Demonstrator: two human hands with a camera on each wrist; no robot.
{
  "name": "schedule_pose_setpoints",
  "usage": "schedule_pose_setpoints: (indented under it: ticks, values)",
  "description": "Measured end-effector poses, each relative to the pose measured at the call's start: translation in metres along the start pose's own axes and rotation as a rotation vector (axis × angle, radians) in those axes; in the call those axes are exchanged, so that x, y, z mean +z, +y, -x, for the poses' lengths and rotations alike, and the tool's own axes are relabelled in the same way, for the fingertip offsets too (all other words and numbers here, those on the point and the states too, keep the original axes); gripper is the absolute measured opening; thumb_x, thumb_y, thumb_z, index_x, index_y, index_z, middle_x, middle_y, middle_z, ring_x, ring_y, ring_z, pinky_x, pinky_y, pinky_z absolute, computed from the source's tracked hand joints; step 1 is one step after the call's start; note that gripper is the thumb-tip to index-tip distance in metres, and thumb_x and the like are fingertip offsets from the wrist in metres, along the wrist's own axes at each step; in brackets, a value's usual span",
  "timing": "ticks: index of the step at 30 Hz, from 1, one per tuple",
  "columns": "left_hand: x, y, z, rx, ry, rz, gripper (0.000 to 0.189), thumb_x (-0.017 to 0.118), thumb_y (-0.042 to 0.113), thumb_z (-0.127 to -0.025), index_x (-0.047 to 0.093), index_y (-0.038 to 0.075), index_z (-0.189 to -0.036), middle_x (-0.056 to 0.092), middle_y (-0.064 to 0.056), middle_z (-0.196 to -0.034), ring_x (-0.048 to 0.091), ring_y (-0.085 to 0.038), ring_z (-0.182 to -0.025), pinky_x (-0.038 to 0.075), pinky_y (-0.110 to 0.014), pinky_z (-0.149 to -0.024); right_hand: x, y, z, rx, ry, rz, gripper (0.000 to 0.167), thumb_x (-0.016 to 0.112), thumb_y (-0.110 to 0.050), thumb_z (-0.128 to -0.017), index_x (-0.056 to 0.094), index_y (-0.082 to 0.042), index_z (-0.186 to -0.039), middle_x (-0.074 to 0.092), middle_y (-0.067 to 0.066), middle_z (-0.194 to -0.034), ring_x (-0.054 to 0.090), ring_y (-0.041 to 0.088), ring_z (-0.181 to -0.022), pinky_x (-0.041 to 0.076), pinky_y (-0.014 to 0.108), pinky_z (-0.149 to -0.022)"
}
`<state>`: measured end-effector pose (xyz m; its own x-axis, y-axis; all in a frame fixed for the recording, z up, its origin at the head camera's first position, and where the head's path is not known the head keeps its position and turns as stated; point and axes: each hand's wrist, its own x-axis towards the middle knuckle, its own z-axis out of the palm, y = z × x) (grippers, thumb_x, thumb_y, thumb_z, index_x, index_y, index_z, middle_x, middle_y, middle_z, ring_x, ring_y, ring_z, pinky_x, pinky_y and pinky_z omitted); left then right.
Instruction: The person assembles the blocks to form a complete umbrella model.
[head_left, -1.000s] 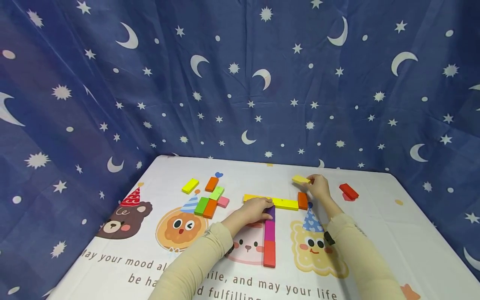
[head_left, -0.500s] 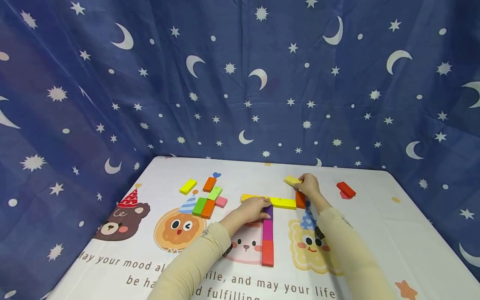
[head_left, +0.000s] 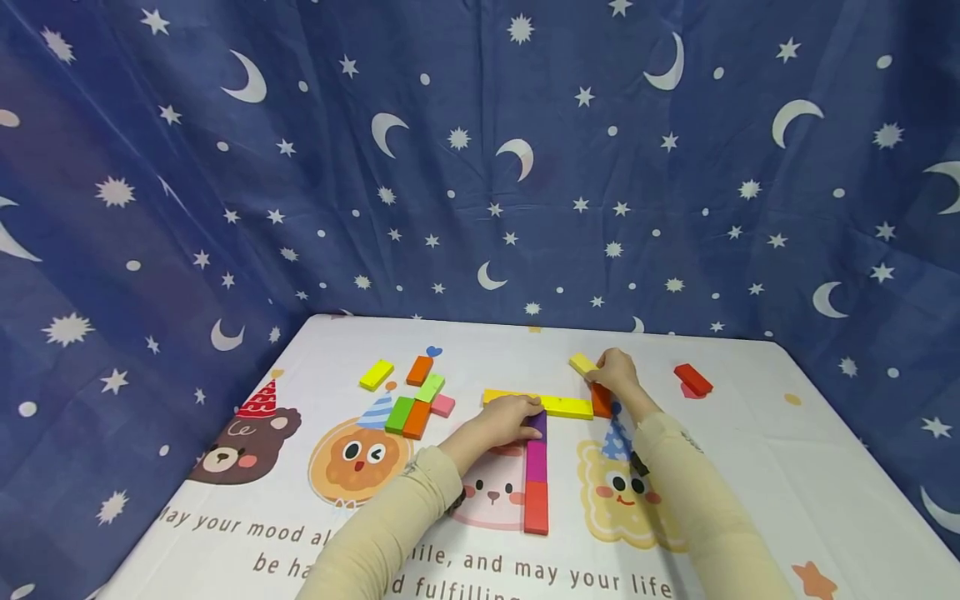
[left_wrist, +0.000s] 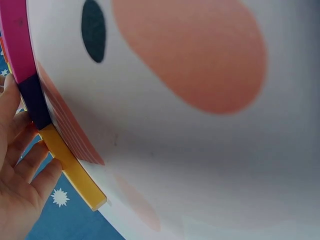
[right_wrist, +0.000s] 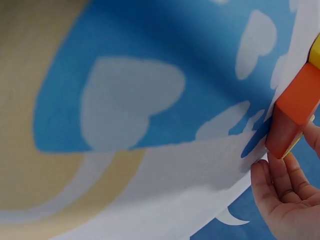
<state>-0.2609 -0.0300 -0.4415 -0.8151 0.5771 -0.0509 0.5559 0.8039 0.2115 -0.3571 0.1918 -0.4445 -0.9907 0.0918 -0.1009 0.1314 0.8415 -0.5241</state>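
Note:
Flat coloured blocks form a T on the table. Its top bar has an orange-yellow block [left_wrist: 74,167], a yellow block [head_left: 567,407] and, at the right end, an orange block [head_left: 602,400]. The stem runs toward me through a dark purple block [left_wrist: 35,102], a magenta block [head_left: 536,461] and a red block [head_left: 536,507]. My left hand [head_left: 510,419] rests at the junction, fingertips touching the orange-yellow and purple blocks. Just behind the orange block, my right hand [head_left: 618,374] pinches a pale yellow block [head_left: 582,364], mostly hidden in the right wrist view.
Left of the T lie a yellow block [head_left: 377,374], two orange blocks, a green block [head_left: 399,414], a light green block [head_left: 431,387] and a pink block [head_left: 443,405]. Another red block [head_left: 693,379] lies at the right. A starry blue curtain [head_left: 480,167] hangs behind the printed tablecloth [head_left: 787,467].
My right hand has brought the pale yellow block left and toward the orange block, then turned it to point more toward me. The left hand stays at the junction.

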Motion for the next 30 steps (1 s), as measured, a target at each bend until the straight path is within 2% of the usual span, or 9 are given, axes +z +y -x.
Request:
schedule_pose_setpoints:
  ticks: [5,12,20,30]
  values:
    - [0.001,0.000,-0.001,-0.013,0.004,0.013,0.052,0.063,0.036,-0.088,0.055,0.011,-0.133,0.054,-0.003,-0.138,0.049,-0.017,-0.129,0.039,-0.030,-0.108,-0.002,0.000,0.002,-0.008,-0.006,-0.001,0.027,0.072,-0.016,-0.079,0.058,0.005,-0.088,0.056,0.014,-0.082,0.052,0.023,-0.074,0.047,0.026,-0.064]
    - [0.000,0.001,0.001,-0.011,0.005,0.017,0.051,0.063,0.036,-0.088,0.055,0.012,-0.133,0.053,-0.003,-0.138,0.049,-0.018,-0.129,0.039,-0.031,-0.108,-0.002,0.001,0.004,-0.012,-0.002,0.012,0.024,0.073,-0.014,-0.078,0.059,0.004,-0.083,0.055,0.012,-0.077,0.052,0.021,-0.070,0.043,0.021,-0.056]
    - [0.001,0.001,0.001,0.005,0.011,0.008,0.050,0.063,0.035,-0.088,0.056,0.011,-0.132,0.054,-0.004,-0.138,0.050,-0.019,-0.128,0.040,-0.030,-0.107,-0.001,0.001,0.008,-0.012,0.008,-0.004,0.024,0.073,-0.014,-0.078,0.059,0.004,-0.084,0.057,0.014,-0.079,0.053,0.020,-0.069,0.044,0.020,-0.054]
    - [0.002,0.001,0.001,-0.012,0.004,0.018,0.052,0.062,0.036,-0.089,0.054,0.012,-0.133,0.053,-0.003,-0.139,0.049,-0.018,-0.129,0.038,-0.031,-0.109,-0.001,-0.001,0.012,-0.018,0.031,-0.014,0.025,0.074,-0.013,-0.078,0.061,0.006,-0.088,0.060,0.017,-0.084,0.054,0.022,-0.073,0.050,0.024,-0.060]
